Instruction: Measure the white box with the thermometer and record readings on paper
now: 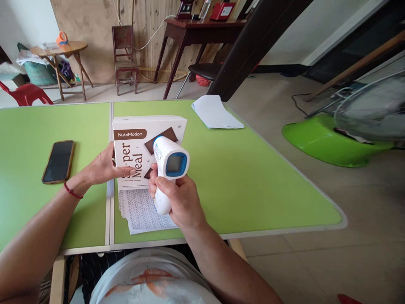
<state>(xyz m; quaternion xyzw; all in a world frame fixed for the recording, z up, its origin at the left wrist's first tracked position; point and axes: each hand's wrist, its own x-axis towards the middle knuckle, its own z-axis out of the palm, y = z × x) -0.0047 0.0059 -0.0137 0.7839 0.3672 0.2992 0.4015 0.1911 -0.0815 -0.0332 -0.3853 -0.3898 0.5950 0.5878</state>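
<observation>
My left hand [109, 166] grips the left side of a white box [131, 151] with brown "NutriMotion" lettering, thumb across its front. The box stands upright on the green table, its front face towards me. In my right hand [185, 198] is a white infrared thermometer [163, 185] with a blue-rimmed screen facing me. My fingers wrap around its handle, and its head is in front of the box, hiding part of the printed front. Whether the two touch I cannot tell. Sheets of handwritten paper [142, 215] lie under and in front of the box.
A phone [58, 162] lies on the green table [253, 190] to the left. White papers [217, 112] rest near the far edge. Beyond are a small wooden chair [123, 55], a dark red table [202, 31] and a round table [68, 47]. A green object [329, 141] stands on the floor at right.
</observation>
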